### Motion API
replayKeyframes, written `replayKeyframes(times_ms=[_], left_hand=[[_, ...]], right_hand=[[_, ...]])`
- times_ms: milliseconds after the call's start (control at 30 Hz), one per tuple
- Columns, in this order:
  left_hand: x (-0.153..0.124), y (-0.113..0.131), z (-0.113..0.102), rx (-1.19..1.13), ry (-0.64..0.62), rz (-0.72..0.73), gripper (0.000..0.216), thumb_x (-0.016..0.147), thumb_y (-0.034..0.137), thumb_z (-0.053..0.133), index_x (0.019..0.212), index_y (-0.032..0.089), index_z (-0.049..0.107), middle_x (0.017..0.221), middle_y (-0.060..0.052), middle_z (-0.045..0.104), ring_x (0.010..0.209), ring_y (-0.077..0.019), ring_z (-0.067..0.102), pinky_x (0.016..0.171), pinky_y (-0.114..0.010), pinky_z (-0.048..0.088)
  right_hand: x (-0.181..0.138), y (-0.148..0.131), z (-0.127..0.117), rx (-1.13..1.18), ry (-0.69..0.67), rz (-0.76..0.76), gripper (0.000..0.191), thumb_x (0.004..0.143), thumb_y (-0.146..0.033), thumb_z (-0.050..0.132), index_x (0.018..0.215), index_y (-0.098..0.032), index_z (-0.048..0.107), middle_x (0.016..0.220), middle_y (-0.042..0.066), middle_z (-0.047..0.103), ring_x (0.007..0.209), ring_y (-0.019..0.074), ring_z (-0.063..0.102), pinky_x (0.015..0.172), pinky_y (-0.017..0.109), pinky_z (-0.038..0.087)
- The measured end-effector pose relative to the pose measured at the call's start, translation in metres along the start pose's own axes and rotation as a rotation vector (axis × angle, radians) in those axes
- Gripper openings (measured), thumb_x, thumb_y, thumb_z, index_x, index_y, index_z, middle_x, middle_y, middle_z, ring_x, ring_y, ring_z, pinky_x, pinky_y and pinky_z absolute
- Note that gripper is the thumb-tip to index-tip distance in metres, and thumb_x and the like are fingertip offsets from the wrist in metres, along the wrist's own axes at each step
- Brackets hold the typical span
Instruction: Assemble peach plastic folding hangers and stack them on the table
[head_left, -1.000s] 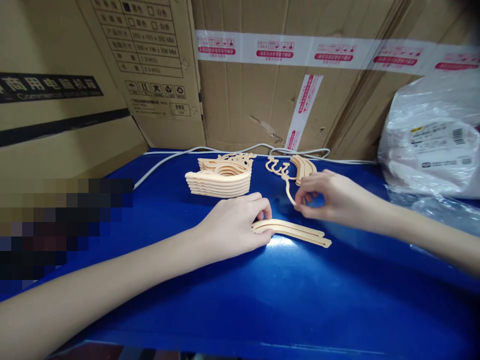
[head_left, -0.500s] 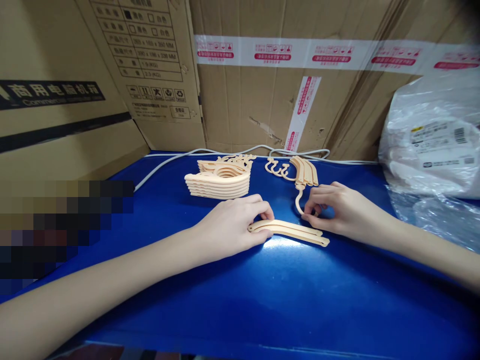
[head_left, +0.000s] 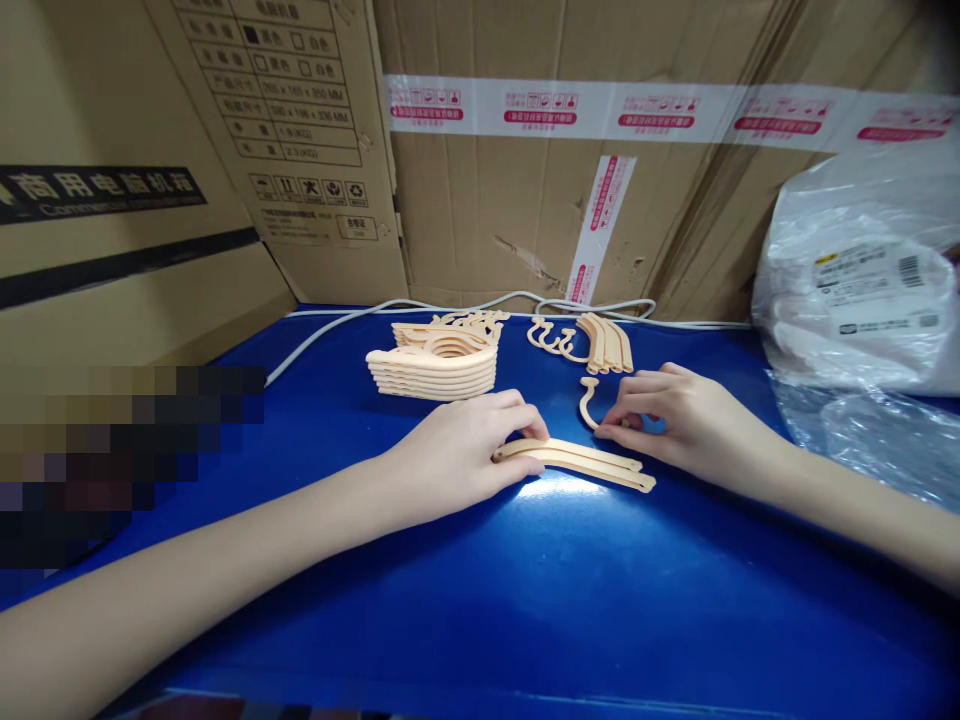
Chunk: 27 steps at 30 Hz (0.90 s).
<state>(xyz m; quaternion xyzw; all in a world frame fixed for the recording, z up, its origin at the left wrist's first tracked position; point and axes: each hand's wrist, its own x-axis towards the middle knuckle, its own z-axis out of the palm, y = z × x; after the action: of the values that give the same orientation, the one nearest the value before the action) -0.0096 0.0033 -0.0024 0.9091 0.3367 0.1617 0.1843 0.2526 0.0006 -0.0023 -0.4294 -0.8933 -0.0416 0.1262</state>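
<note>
My left hand (head_left: 480,445) pinches the left end of two beige hanger arms (head_left: 585,460) lying together on the blue table. Between the thumb and fingers of my right hand (head_left: 667,415) is a beige hanger hook (head_left: 586,402), its flared end pointing up and away from me. Part of the hook is hidden by the fingers. Behind it lie several loose curved hanger arms (head_left: 606,345), with a few more hooks (head_left: 551,338) to their left. A neat stack of beige hangers (head_left: 433,365) sits beyond my left hand.
A white cable (head_left: 405,302) runs along the back of the blue table (head_left: 480,610). Cardboard boxes (head_left: 465,210) stand behind and at the left. At the right is a clear plastic bag (head_left: 862,290) with white contents and a label.
My right hand has drawn the hook slightly toward me and left, away from the loose arms behind it. My left hand keeps its hold on the hanger arms.
</note>
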Motion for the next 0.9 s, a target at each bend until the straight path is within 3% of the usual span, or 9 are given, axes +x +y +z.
replayKeyframes(times_ms=[267, 567, 733, 900], left_hand=[[-0.002, -0.001, 0.002, 0.014, -0.001, 0.006, 0.022, 0.088, 0.031, 0.059, 0.108, 0.024, 0.059, 0.102, 0.001, 0.060, 0.076, -0.0118, 0.056, 0.065, -0.024, 0.040], [-0.003, -0.001, 0.003, 0.027, -0.004, 0.003, 0.028, 0.087, 0.031, 0.059, 0.114, 0.024, 0.054, 0.104, 0.001, 0.060, 0.079, -0.0133, 0.058, 0.064, -0.025, 0.041], [-0.004, -0.001, 0.002, 0.023, -0.015, -0.007, 0.034, 0.087, 0.033, 0.058, 0.119, 0.026, 0.051, 0.104, 0.001, 0.060, 0.082, -0.0150, 0.059, 0.064, -0.026, 0.042], [-0.005, 0.001, -0.002, 0.032, -0.056, 0.003, 0.035, 0.088, 0.035, 0.056, 0.121, 0.026, 0.048, 0.115, 0.000, 0.059, 0.089, -0.0170, 0.060, 0.068, -0.027, 0.044]], right_hand=[[0.000, -0.001, 0.000, -0.031, 0.011, -0.024, 0.024, 0.092, -0.039, 0.054, 0.081, -0.024, 0.070, 0.081, 0.001, 0.070, 0.072, 0.0167, 0.062, 0.070, 0.033, 0.036], [0.001, 0.013, 0.002, -0.034, 0.015, 0.038, 0.026, 0.094, -0.031, 0.045, 0.097, -0.019, 0.067, 0.090, 0.006, 0.073, 0.076, 0.0193, 0.067, 0.065, 0.029, 0.046], [0.002, 0.022, 0.006, -0.033, -0.065, 0.128, 0.027, 0.094, -0.036, 0.045, 0.106, -0.023, 0.065, 0.067, -0.001, 0.066, 0.056, 0.0153, 0.061, 0.054, 0.025, 0.039], [0.004, 0.022, 0.009, 0.038, -0.086, 0.148, 0.028, 0.094, -0.040, 0.044, 0.105, -0.022, 0.064, 0.063, -0.002, 0.061, 0.053, 0.0134, 0.055, 0.053, 0.025, 0.036]])
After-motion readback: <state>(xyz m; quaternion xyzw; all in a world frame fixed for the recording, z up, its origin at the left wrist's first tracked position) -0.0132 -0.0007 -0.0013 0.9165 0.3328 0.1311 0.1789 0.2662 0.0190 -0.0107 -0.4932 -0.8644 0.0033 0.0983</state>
